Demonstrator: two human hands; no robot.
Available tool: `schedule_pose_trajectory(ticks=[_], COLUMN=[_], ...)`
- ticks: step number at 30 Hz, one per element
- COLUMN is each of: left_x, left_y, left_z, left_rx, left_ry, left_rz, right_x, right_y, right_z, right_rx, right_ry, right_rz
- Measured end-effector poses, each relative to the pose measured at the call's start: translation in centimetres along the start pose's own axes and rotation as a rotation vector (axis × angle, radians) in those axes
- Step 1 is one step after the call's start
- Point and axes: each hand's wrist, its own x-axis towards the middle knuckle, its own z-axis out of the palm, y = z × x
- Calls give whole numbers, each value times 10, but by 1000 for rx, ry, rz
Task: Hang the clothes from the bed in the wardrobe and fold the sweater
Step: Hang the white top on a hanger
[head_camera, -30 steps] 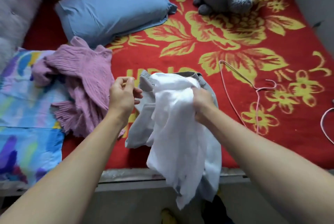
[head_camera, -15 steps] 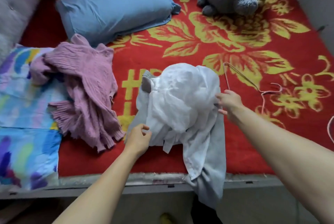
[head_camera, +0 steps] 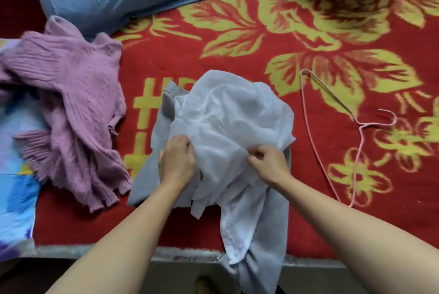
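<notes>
Both hands work the crumpled white sheer garment [head_camera: 234, 113] near the front edge of the bed [head_camera: 237, 44]: the left hand [head_camera: 177, 160] clutches a bunch of its fabric, and the right hand [head_camera: 269, 163] pinches a fold beside it. The garment lies on a grey garment [head_camera: 268, 229] that trails over the bed's edge. The pink sweater [head_camera: 71, 108] sits heaped to the left, and a pink wire hanger [head_camera: 360, 125] lies to the right.

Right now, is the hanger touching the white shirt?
Apart. The head view shows a strip of red blanket between the hanger and the right edge of the white shirt.
</notes>
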Motion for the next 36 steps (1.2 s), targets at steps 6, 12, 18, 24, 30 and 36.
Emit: schedule_pose_trajectory(ticks=[6,12,18,24,30,36], left_x=[64,72,50,-10,11,39], left_y=[-14,0,25,56,6,-13], left_z=[-48,-45,-45,21,-15,-70], left_rx=[-334,-433,-105,540,260,84], left_ry=[484,482,358,-367,-24,261], left_rz=[-561,-557,-193,387,-33,-319], right_x=[49,85,117,108,80,43], right_y=[15,0,-17,12,51,-4], right_z=[-60,-67,-101,-117,-128,-78], right_rx=[-420,147,482,289,104,387], right_ry=[193,165,346,565,526,333], right_rz=[86,45,267,257,257,31])
